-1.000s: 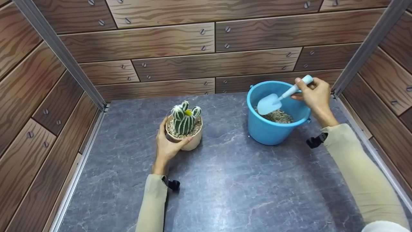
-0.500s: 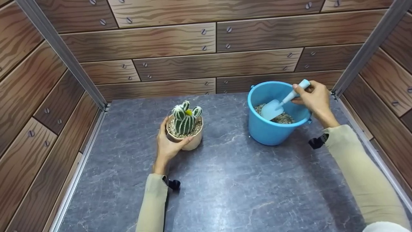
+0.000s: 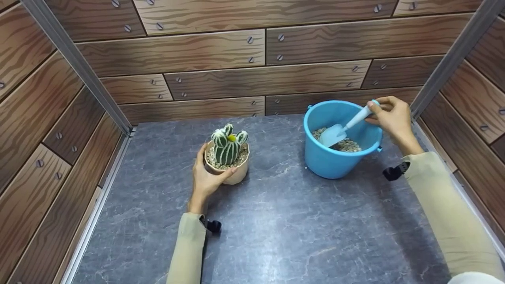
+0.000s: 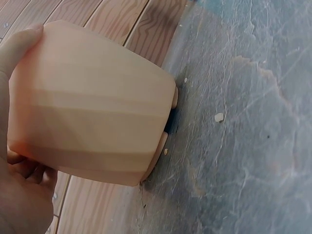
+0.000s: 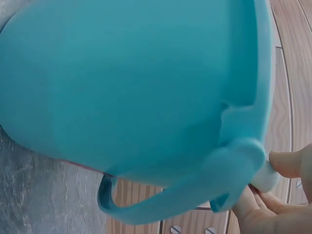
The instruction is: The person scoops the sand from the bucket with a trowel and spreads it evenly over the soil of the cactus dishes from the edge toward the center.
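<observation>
My left hand [image 3: 207, 177] grips the side of a beige flower pot [image 3: 236, 176], thumb in front and fingers round the far side. Out of its pebbles [image 3: 211, 157] rises a green-and-white striped cactus [image 3: 227, 152] with a yellow flower. In the left wrist view the pot's base [image 4: 156, 156] is at the tabletop. A light blue trowel [image 3: 333, 135] leans in a blue bucket [image 3: 331, 163], its blade on the gravel [image 3: 349, 146]. My right hand [image 3: 394, 116] pinches the end of its handle [image 5: 265, 176] over the bucket's right rim; the fingertips are partly hidden.
The bucket's handle [image 5: 165, 200] hangs down its side in the right wrist view. A grey marbled tabletop [image 3: 268, 228] lies under everything, with a few stray pebbles [image 4: 219, 117] near the pot. Wood-patterned walls [image 3: 213, 51] enclose the back and both sides.
The trowel blade has come down onto the gravel. My right hand has shifted slightly right, towards the end of the handle. My left hand and the pot stay put.
</observation>
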Tool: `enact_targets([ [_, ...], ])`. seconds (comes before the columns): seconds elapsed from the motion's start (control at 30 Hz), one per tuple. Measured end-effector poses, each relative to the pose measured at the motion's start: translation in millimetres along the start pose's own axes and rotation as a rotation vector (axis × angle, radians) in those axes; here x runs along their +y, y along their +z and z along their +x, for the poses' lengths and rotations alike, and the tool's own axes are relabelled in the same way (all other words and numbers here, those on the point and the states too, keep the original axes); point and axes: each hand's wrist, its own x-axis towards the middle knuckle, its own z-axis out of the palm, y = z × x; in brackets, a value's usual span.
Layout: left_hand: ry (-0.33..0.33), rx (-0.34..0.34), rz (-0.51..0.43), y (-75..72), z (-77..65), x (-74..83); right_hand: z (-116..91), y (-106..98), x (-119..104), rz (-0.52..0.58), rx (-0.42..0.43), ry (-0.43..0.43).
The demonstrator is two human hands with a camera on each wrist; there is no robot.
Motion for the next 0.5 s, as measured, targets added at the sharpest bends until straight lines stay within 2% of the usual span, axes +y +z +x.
enact_targets([
  [0.17, 0.005, 0.001, -0.004, -0.5, -0.1, 0.2, 0.9, -5.5, 0.9, -0.019, 0.018, -0.009],
  [0.4, -0.024, -0.002, 0.004, 0.5, -1.3, 0.2, 2.0, -11.1, 2.0, -0.143, 0.024, -0.011],
  [0.5, -0.022, -0.005, -0.007, 1.5, -0.4, 0.9, 3.1, -13.9, 3.4, -0.157, 0.029, -0.012],
])
